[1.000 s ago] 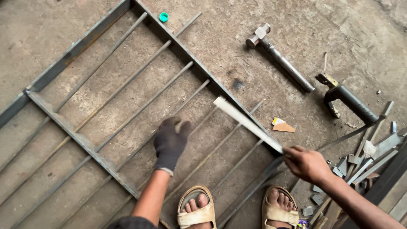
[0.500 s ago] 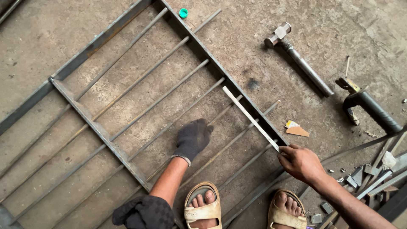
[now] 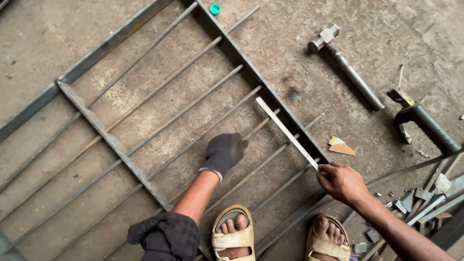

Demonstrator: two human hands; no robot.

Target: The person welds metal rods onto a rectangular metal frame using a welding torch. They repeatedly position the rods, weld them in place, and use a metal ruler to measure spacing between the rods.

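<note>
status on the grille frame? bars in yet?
Done: the metal frame lies flat on the floor with most round bars laid across it. In hand: the right hand holds a flat metal strip over the near bars; the gloved left hand presses on one bar. Left: can't tell whether joints are welded; the hammer lies untouched.
</note>
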